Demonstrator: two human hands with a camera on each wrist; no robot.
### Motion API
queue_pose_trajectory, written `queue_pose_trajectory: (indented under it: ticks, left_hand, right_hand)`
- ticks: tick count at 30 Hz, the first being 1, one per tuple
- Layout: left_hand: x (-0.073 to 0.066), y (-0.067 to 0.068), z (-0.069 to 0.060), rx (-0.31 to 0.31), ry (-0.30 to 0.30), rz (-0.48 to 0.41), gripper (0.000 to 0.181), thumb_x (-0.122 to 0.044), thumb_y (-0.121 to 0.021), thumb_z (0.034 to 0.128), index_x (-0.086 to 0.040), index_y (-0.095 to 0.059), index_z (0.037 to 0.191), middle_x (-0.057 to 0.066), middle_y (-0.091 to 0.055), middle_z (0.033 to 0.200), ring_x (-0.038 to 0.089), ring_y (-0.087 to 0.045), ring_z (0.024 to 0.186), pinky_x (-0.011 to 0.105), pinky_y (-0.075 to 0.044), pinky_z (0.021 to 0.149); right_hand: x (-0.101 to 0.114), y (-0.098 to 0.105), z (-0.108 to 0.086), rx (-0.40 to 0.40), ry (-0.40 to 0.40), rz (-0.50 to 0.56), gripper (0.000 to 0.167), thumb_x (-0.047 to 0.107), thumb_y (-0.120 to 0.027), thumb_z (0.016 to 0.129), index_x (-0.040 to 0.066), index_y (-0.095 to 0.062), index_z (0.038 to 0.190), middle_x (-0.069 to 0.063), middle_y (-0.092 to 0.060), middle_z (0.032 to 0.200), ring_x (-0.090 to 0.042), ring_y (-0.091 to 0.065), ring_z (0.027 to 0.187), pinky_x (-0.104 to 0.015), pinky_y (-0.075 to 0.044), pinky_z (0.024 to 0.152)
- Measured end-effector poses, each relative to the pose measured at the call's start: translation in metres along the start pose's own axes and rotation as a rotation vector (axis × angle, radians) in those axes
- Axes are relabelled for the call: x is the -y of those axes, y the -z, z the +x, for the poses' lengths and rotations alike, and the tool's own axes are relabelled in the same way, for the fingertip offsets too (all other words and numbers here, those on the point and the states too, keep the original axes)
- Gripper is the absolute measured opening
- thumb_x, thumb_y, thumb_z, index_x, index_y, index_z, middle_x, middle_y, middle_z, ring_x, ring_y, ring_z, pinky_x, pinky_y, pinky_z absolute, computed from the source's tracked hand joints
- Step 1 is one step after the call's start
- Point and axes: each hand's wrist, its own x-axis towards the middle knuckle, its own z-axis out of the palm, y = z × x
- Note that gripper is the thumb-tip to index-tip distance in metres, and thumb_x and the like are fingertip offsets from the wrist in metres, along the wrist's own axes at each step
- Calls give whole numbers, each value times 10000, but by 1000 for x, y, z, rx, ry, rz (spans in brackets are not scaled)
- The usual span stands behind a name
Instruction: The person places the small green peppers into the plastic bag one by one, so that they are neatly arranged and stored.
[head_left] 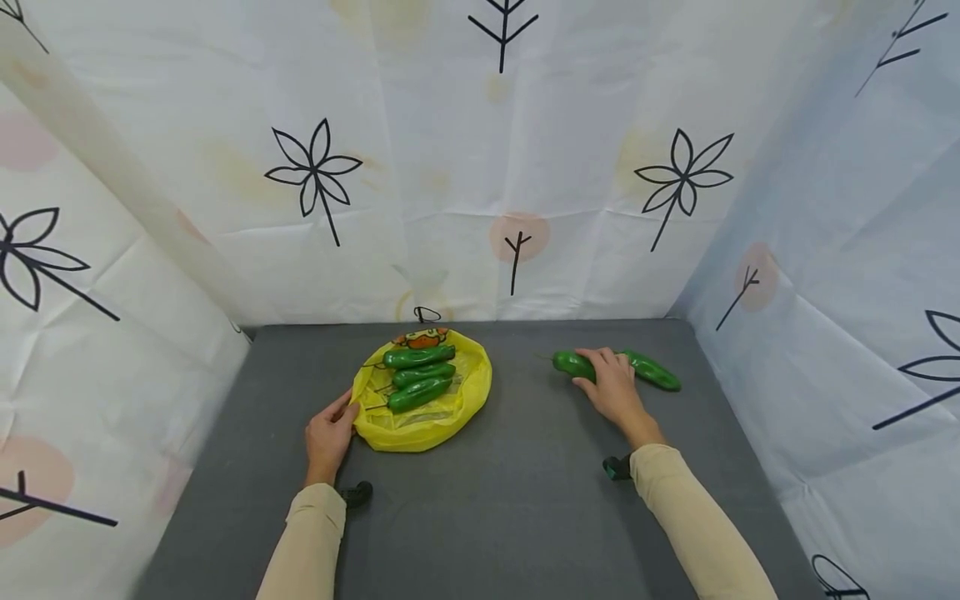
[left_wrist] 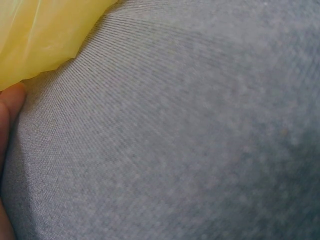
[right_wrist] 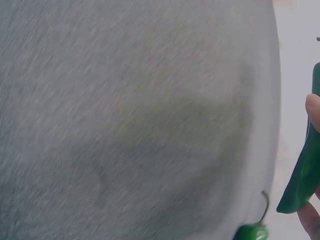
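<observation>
In the head view, a yellow plastic bag point(head_left: 472, 392) lies spread in a round shape with its rim raised, left of the middle. Three green chili peppers point(head_left: 418, 394) lie side by side in it, stems to the left. My left hand point(head_left: 330, 429) pinches the bag's left rim; a fingertip point(left_wrist: 15, 97) shows under the yellow plastic in the left wrist view. Over on the right, my right hand point(head_left: 613, 387) grips a green chili pepper point(head_left: 573, 365), seen raised in the right wrist view. Another green chili pepper point(head_left: 655, 372) lies just right of that hand.
A dark grey tabletop point(head_left: 495, 508) spreads beneath everything. White fabric with printed plants point(head_left: 450, 167) stands along the back and both sides. Dark wrist straps point(head_left: 617, 468) are on both wrists. An orange print point(head_left: 422, 338) marks the bag's far edge.
</observation>
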Motion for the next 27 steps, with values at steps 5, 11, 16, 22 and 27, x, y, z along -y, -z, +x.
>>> queue_pose_trajectory:
  ticks: [5,11,16,22,27]
  left_hand:
    - [0,0,-1,8,6,-16,411,-470,-650,981,-356,-652,1376,88,-762,1194,-72,-619,740,111,-511,681]
    - [2,-1,1,-5,3,-14,422,-512,-642,973,-372,-652,1372,77,-761,1206,-86,-619,741,100,-511,680]
    - [3,-1,1,-10,4,-8,418,-511,-643,972,-368,-660,1364,75,-766,1188,-84,-620,733,102,-511,674]
    - [1,-1,0,-11,3,-10,411,-500,-650,972,-370,-661,1362,75,-769,1166,-57,-623,727,110,-508,671]
    - [-2,0,-2,-10,-3,-12,409,-470,-652,979,-353,-658,1372,85,-768,1169,-53,-618,723,108,-505,669]
  right_hand:
    - [12,1,5,-12,39,5,577,243,-763,929,154,-555,1461,-166,-580,1331,-408,-457,1159,-578,-380,931]
    - [22,0,12,-2,74,0,570,269,-756,935,157,-557,1457,-162,-584,1345,-406,-458,1167,-575,-375,948]
    - [33,-1,20,21,85,4,564,299,-755,935,175,-563,1451,-147,-586,1366,-395,-463,1169,-567,-381,944]
    - [48,-2,29,38,120,16,554,338,-746,936,187,-573,1440,-122,-603,1370,-373,-487,1160,-553,-400,955]
    - [63,-4,36,56,140,11,535,359,-734,942,196,-585,1429,-103,-621,1364,-361,-509,1156,-530,-415,967]
